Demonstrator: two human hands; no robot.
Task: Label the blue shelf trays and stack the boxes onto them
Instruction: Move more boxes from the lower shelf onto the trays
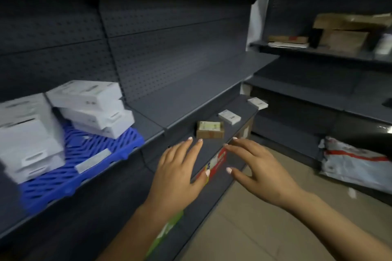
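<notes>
A blue slatted tray (70, 178) lies on the left shelf with a pale label strip (93, 160) on its front. White boxes are stacked on it in two piles, one at the far left (27, 133) and one behind (91, 106). On the lower shelf sit a small brown box (210, 130) and two small white boxes (229, 116) (257, 103). My left hand (178, 174) and my right hand (258, 167) hover open over that lower shelf, just short of the brown box, holding nothing.
Dark grey pegboard shelving (191, 82) runs across the view. Cardboard boxes (347, 32) stand on the right-hand shelf unit. A grey and red plastic parcel bag (354, 163) lies low on the right. Tiled floor (254, 229) shows below. A red and white package (214, 164) sits under the lower shelf.
</notes>
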